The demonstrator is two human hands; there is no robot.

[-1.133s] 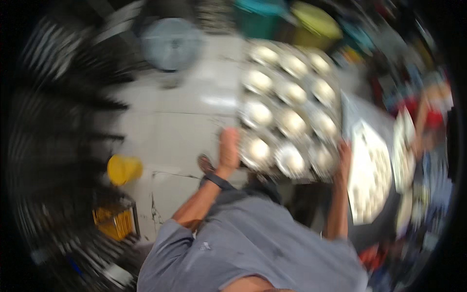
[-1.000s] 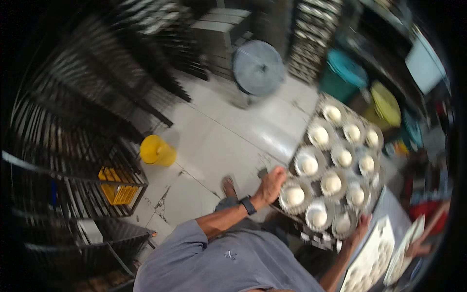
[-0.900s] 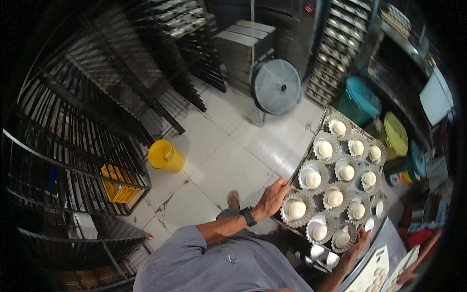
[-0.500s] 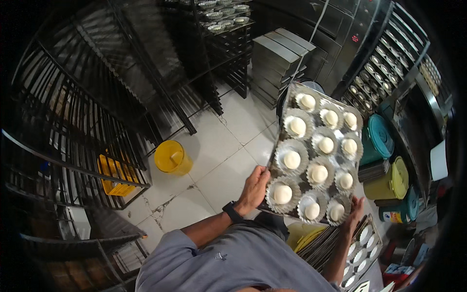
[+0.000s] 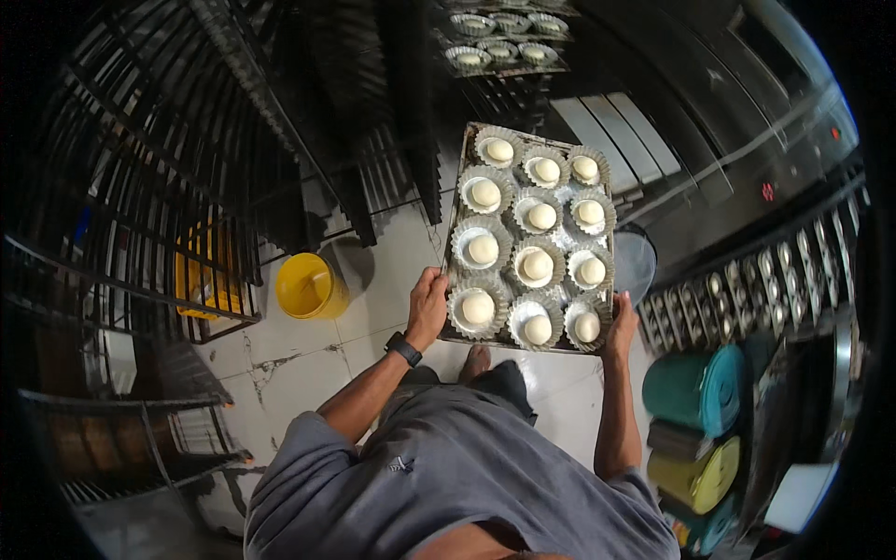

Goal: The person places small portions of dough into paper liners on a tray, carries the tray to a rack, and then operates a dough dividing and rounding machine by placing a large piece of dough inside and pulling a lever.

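Between my hands I carry a dark metal baking tray point(image 5: 523, 350) in front of me, above the floor. Several fluted metal tins point(image 5: 495, 277) stand on it in rows, each with a pale round dough ball point(image 5: 478, 308) inside. My left hand point(image 5: 430, 303) grips the tray's near left corner, thumb on top of the rim. At the near right corner, my right hand point(image 5: 620, 327) clasps the other edge. The fingers of both hands are partly hidden under the tray.
Dark metal racks point(image 5: 140, 187) stand on the left, and another rack point(image 5: 509, 51) ahead holds filled tins. A yellow bucket point(image 5: 312, 286) sits on the tiled floor. To the right are a teal drum point(image 5: 691, 387), a yellow drum point(image 5: 695, 471) and trays of small moulds point(image 5: 747, 280).
I have turned to the right and stepped away from the stacked trays at my right side. The tray now sits straighter before me, still held in both hands.
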